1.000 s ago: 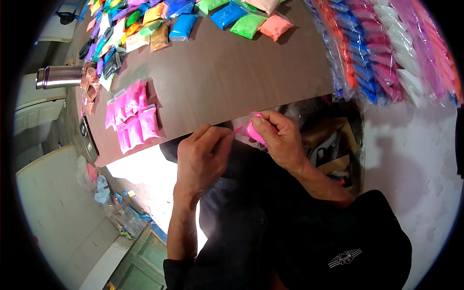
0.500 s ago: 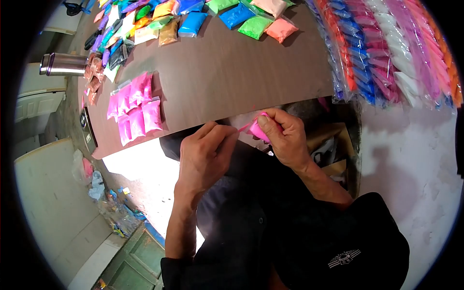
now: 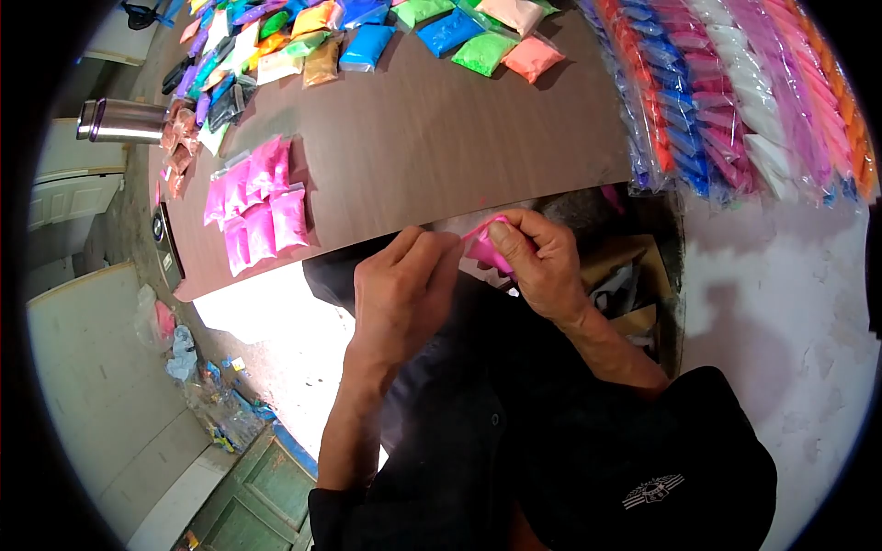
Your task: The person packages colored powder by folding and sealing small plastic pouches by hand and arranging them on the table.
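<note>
In front of my lap, just off the table's near edge, my right hand [image 3: 544, 262] grips a soft pink packet [image 3: 490, 252], thumb pressed on its upper side. From the packet's top a thin pink strip [image 3: 474, 230] runs across to my left hand [image 3: 404, 289], whose fingers are pinched on its end. Whether that strip is bag film or the pink filling, I cannot tell. To the left on the brown table [image 3: 404, 138] lie several bright pink packets [image 3: 260, 220], laid flat in two rows.
Packets of many colours [image 3: 276, 46] are heaped at the far left, beside a steel flask [image 3: 129, 121]. Long clear sleeves of coloured packets [image 3: 726, 92] cover the right side. Under the table sits an open cardboard box [image 3: 643, 275]. Plastic scraps [image 3: 220, 399] lie on the floor at left.
My left hand has shifted slightly right, closer to my right hand. The pink strip now slants up toward the packet's top. My right hand keeps its grip, almost unmoved.
</note>
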A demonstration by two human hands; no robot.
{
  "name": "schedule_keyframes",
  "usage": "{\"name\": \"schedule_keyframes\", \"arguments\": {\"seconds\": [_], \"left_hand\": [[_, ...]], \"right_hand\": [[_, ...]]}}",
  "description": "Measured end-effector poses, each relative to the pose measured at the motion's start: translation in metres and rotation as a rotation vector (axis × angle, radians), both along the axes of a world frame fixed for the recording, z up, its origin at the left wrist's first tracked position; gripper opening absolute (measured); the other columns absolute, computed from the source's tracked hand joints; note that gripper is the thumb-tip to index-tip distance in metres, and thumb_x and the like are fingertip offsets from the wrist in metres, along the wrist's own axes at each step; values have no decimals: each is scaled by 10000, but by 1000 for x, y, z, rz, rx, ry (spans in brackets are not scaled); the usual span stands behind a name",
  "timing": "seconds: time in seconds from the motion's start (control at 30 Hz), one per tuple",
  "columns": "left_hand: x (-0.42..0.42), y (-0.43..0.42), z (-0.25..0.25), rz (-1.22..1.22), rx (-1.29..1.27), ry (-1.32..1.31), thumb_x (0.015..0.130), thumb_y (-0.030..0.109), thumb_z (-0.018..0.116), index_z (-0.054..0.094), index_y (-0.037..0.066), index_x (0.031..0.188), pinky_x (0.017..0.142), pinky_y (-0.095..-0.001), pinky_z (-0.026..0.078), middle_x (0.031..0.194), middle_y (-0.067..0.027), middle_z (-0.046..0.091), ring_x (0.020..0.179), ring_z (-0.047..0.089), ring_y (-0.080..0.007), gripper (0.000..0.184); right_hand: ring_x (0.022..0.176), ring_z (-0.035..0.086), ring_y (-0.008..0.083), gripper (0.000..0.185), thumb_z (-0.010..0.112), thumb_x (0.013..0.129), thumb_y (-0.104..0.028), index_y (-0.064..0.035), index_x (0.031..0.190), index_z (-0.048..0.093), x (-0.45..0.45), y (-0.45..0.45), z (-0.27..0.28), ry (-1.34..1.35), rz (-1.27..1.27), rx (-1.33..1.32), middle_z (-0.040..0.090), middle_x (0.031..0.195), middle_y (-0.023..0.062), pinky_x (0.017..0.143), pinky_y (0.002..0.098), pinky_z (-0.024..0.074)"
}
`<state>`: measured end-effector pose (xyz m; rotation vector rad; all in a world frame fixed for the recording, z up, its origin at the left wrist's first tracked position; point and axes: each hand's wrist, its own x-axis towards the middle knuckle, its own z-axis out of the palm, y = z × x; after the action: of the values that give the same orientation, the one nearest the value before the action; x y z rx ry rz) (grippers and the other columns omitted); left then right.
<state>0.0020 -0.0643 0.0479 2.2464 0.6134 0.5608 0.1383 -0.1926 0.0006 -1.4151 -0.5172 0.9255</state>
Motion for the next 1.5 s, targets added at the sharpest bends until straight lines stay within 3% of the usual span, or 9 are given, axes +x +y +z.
{"name": "schedule_keyframes", "arguments": {"seconds": [0.33, 0.4, 0.77, 1.07, 1.33, 1.5], "left_hand": [[-1, 3, 8, -61, 6, 62, 880, 4, 765, 727, 21, 947, 616, -345, 515, 809, -127, 656, 673, 663, -286, 79], [1, 2, 7, -65, 11, 45, 881, 3, 763, 728, 22, 951, 620, -346, 521, 816, -127, 661, 680, 671, -287, 80], [13, -5, -7, -80, 269, 88, 868, 23, 772, 707, 67, 948, 579, -366, 535, 803, -87, 635, 671, 674, -279, 112], [26, -14, -24, -37, 309, 70, 876, 23, 764, 700, 53, 943, 559, -350, 523, 791, -81, 621, 643, 657, -260, 97], [32, -16, -23, -7, 272, 72, 880, 22, 761, 705, 44, 933, 578, -363, 528, 789, -94, 639, 643, 658, -284, 80], [30, -13, -19, 20, 197, 88, 891, 6, 742, 707, 35, 925, 609, -367, 539, 805, -118, 666, 673, 681, -308, 57]], "right_hand": [[747, 580, 45, 184, 625, 1046, -142, 15, 1051, 721, 2, 0, 2, -6, 13, 43, 678, 832, -8, 657, 227, 485], [759, 582, 49, 184, 623, 1045, -135, 22, 1057, 718, 5, 0, 4, -128, 68, 15, 677, 837, -6, 664, 229, 486], [733, 549, 50, 158, 616, 1027, -99, 24, 1036, 715, 6, 0, 1, -143, 10, 2, 654, 802, -4, 639, 247, 467], [685, 498, 53, 175, 617, 1023, -124, 24, 1002, 706, 11, -3, -4, -146, -47, -26, 589, 724, -9, 596, 269, 435], [666, 484, 58, 194, 629, 1016, -140, 31, 953, 694, 10, -5, -13, -71, -88, -35, 559, 686, 5, 582, 275, 421], [642, 500, 44, 207, 631, 1018, -155, 21, 935, 699, 14, -7, -7, -102, -118, -32, 568, 685, -33, 563, 266, 424]]}}
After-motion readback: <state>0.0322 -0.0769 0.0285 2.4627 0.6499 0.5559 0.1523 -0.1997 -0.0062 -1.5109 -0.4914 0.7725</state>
